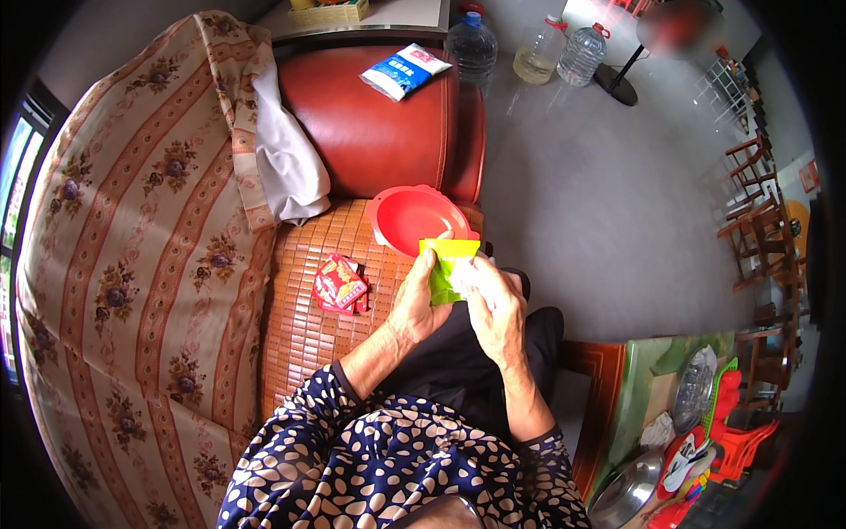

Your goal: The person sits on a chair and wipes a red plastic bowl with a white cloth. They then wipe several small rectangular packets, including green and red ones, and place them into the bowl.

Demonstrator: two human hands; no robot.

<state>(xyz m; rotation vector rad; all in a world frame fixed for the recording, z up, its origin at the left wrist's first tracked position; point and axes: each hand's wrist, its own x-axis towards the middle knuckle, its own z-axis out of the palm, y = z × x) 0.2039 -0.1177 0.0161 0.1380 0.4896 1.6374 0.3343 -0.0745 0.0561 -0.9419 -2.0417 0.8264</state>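
Note:
Both hands hold a small green and yellow packet (448, 264) above my lap. My left hand (419, 304) grips its left side and my right hand (495, 304) pinches its right edge near the top. Just beyond the packet, a red plastic bowl (410, 216) rests on the woven bamboo seat mat (308, 326). Two red snack packets (339, 284) lie on the mat left of my left hand.
A red-brown leather armrest (370, 123) carries a blue and white packet (404, 70). A floral striped cover (132, 264) drapes the sofa back with a white cloth (286, 159). Three water bottles (529, 48) stand on the grey floor. A cluttered low table (670, 414) sits at lower right.

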